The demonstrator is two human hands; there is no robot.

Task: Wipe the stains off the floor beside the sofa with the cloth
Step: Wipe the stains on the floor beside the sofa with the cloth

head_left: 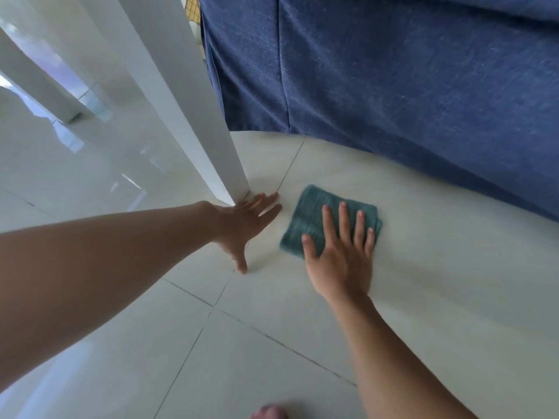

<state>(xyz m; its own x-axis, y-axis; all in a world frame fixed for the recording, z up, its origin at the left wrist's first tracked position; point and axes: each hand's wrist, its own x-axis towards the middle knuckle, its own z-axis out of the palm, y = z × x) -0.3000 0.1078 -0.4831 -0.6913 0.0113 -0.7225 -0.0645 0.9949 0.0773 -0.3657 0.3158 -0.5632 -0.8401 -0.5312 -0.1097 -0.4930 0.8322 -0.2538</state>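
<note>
Nearest you, your two bare forearms reach forward over the glossy pale tiled floor [272, 343]. Your right hand [341, 252] lies flat with fingers spread, palm pressing the folded teal terry cloth [314, 219] onto the tile; it grips nothing. Your left hand [245, 219] is open too, braced on the floor beside the foot of the white square table leg [211, 140]. You seem to be mid-wipe. No stain shows clearly, so next, slide the cloth with steady pressure toward the dark blue fabric sofa [408, 86], whose hem edges the floor just beyond.
</note>
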